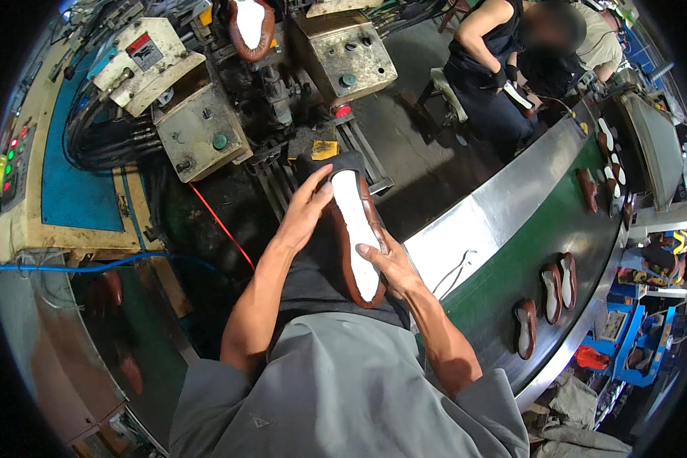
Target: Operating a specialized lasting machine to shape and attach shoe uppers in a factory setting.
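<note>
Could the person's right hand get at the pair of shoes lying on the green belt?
Probably yes, but not freely: the right hand is gripping the brown shoe, shared with the left hand. The pair of shoes lies uncovered on the green belt to the right, nothing between.

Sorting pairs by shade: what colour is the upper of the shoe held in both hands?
Brown, around a white sole face, on the shoe; the head view shows it.
</note>
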`<action>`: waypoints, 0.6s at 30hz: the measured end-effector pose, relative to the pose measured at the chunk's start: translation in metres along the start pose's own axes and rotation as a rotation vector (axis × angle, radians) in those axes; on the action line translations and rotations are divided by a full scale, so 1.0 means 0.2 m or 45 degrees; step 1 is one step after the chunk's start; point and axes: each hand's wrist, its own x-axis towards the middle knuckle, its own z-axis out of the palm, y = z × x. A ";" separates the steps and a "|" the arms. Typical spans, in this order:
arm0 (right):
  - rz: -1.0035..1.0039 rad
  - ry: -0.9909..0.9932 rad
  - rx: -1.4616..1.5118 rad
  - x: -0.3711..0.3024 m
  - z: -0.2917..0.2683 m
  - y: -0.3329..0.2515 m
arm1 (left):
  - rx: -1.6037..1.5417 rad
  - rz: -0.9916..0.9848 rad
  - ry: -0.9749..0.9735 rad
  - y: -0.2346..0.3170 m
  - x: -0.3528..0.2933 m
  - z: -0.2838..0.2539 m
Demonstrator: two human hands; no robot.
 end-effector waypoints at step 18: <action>-0.542 0.146 -1.903 -0.22 0.18 -0.15 | 0.258 0.047 0.403 -0.23 0.09 0.07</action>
